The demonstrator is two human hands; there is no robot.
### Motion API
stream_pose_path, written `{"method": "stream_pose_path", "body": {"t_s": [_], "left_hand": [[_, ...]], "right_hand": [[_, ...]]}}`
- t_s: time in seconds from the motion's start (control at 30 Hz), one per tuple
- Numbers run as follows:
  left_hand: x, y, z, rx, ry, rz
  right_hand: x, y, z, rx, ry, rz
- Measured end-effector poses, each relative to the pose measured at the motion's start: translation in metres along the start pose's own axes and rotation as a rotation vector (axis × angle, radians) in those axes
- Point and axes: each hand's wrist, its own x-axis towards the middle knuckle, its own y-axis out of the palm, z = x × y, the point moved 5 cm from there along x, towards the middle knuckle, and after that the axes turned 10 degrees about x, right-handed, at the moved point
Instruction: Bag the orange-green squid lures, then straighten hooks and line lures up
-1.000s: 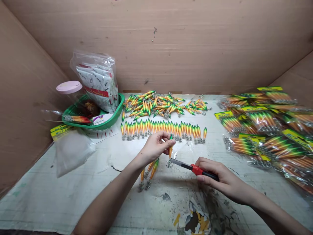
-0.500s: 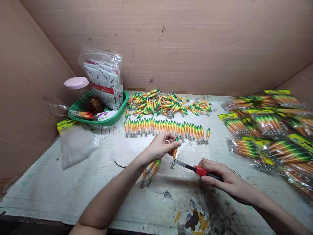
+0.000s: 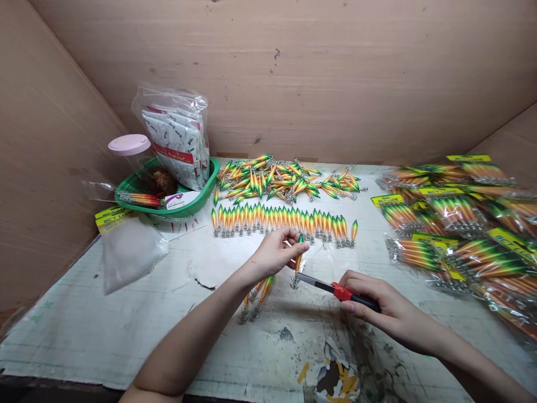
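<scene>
At the far left corner of the white-topped bench (image 3: 75, 330), a green plastic basket (image 3: 191, 209) is set; a frosted plastic bag (image 3: 132, 254) with a yellow header is laid before it. Toward the far edge, a loose heap of lures (image 3: 285, 182) and a neat row of lures (image 3: 268, 218) are spread. By the left hand (image 3: 274, 252), a slim green-and-orange lure (image 3: 299, 260) is pinched mid-bench, hooks down. A red-and-black utility knife (image 3: 344, 292) is gripped in the right hand (image 3: 377, 296), blade tip by the hooks; contact cannot be confirmed. Along the right edge, clear lure packs (image 3: 457, 212) are piled.
</scene>
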Motion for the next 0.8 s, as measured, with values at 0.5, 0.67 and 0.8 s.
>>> {"method": "stream_pose_path", "body": {"t_s": [0.5, 0.67, 0.8], "left_hand": [[-0.003, -0.003, -0.004, -0.154, 0.014, 0.104], [-0.013, -0.015, -0.016, 0.145, 0.103, -0.007], [-0.014, -0.02, -0.014, -0.141, 0.053, -0.18]], "right_hand": [[-0.005, 0.003, 0.008, -0.088, -0.103, -0.059], [-0.016, -0.017, 0.012, -0.577, -0.309, -0.295], [-0.031, -0.029, 0.022, -0.648, -0.293, -0.556]]}}
